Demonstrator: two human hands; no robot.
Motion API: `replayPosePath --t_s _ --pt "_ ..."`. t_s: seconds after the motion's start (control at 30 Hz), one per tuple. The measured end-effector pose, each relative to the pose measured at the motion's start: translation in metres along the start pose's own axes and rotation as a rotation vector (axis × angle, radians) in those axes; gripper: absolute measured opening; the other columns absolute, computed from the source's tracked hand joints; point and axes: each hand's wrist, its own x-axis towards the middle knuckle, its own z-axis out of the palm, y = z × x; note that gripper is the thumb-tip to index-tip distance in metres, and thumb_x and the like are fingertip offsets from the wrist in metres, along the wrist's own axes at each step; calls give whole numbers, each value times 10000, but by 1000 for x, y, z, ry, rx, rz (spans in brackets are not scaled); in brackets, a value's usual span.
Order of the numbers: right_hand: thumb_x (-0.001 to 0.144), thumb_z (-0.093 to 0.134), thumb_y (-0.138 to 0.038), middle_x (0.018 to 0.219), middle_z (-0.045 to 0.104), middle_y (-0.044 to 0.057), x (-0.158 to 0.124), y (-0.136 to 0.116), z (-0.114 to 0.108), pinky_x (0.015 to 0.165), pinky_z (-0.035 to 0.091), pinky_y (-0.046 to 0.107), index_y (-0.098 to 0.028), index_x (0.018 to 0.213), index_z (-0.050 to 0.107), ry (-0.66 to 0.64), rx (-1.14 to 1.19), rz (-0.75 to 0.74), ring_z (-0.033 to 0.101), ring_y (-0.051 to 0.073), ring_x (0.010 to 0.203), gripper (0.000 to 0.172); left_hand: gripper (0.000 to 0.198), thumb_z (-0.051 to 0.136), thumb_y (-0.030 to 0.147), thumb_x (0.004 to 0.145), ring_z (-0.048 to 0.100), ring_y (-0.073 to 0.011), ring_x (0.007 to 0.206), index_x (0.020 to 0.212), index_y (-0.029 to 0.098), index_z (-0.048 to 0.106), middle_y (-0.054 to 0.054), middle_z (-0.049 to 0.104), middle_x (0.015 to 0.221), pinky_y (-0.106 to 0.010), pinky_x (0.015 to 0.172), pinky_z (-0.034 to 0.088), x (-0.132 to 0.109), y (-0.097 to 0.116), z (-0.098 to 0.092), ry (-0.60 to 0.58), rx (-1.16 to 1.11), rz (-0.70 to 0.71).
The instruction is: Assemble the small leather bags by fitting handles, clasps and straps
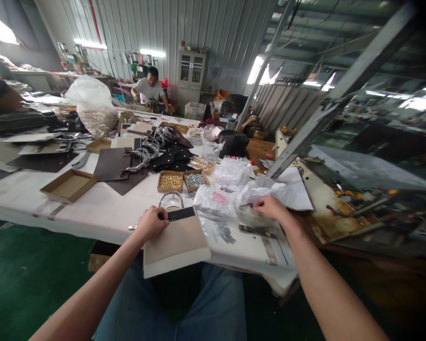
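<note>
My left hand (153, 222) is closed on the upper left of a beige panel (177, 241) that has a black strip (182, 214) along its top. The panel's lower part juts over the table's front edge, above my lap. A loop handle (171, 200) wrapped in clear plastic rises behind it. My right hand (270, 208) reaches into a clear plastic bag (253, 218) at the right, with its fingertips pinched together; what they grip, if anything, is too small to make out.
Small boxes of gold pieces (170, 181) and silver pieces (195, 179) stand behind the panel. An empty cardboard tray (69, 184) and dark panels (113, 166) lie leftward. Crumpled plastic bags (230, 173) fill the right side, near a slanted metal post (305, 128). A person (151, 90) sits at the back.
</note>
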Motion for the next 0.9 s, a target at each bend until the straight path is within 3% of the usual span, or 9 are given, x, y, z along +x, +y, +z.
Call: replayPosePath --t_s 0.23,0.33,0.47,0.57,0.67,0.77,0.9 --pt "824 827 -454 955 887 104 -3 19 -22 784 561 365 -212 943 917 104 77 98 794 297 878 284 103 854 304 833 715 -299 1097 934 291 838 -51 789 1158 -362 977 578 1 -4 0 -2 -9 6" --pt "794 858 -523 903 878 94 -9 25 -20 744 572 358 -208 968 919 113 133 119 784 281 806 366 107 854 320 834 705 -308 1109 938 296 845 -59 785 1167 -377 988 572 2 -8 2 -1 -13 15" --pt "667 951 -541 783 836 107 -18 24 -13 628 548 338 -178 910 886 239 421 174 713 246 667 442 123 832 328 845 688 -321 1129 964 307 851 -72 770 1204 -396 975 561 3 -11 3 -10 -10 10" --pt "715 899 -604 815 833 116 -24 17 -10 588 553 326 -163 953 851 266 541 177 701 232 662 504 127 812 335 848 683 -323 1127 966 311 852 -74 761 1223 -406 970 555 4 -13 5 -13 -4 10" --pt "754 907 -597 843 824 101 -33 0 -9 607 563 302 -154 1068 834 229 608 124 722 224 713 548 134 816 342 844 683 -322 1126 969 310 851 -74 759 1222 -409 976 556 5 -14 6 -9 -7 0" --pt "795 938 -558 910 833 74 -46 -33 -4 644 558 291 -178 1301 832 148 669 26 702 195 722 641 137 831 344 838 684 -323 1142 969 312 853 -73 759 1218 -413 990 560 4 -13 5 -3 -14 -9" --pt "856 919 -608 1040 865 109 -66 -107 13 689 577 324 -221 1182 896 4 662 -63 724 228 790 506 128 842 323 833 687 -323 1146 959 303 859 -82 769 1224 -418 1012 563 -1 -11 0 2 -41 0"
